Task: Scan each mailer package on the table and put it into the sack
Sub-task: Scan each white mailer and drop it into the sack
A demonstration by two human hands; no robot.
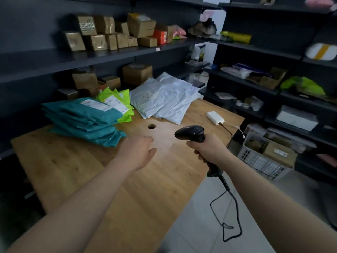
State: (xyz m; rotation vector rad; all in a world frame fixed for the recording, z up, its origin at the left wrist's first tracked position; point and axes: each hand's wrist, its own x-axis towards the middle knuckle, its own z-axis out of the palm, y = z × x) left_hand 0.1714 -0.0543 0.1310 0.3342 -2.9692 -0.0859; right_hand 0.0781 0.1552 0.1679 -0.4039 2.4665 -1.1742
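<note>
The wooden tabletop (87, 170) has a warm, streaky grain and a round hole (151, 126) cut through it near the middle of the frame. Three piles of soft plastic mailers lie along its far side. At centre left is a stack of crinkled teal mailers (82, 119) with white labels. Just behind them are glossy lime-green mailers (119, 101), and to their right is a fanned spread of pale grey mailers (164, 99).

The left hand (138, 152) is just right of the teal stack, its fingers loosely extended and holding nothing. The right hand (209, 148) has its fingers wrapped round the handle of a matte black barcode scanner (191, 133). The scanner's dark cable (235, 207) hangs in loops toward the pale tiled floor.

A small white rectangular box (215, 117) with a cord plugged into it lies near the tabletop's right edge. Dark shelves hold taped cardboard boxes (109, 33) at the upper left, and a white slotted basket (262, 159) sits at the right.
</note>
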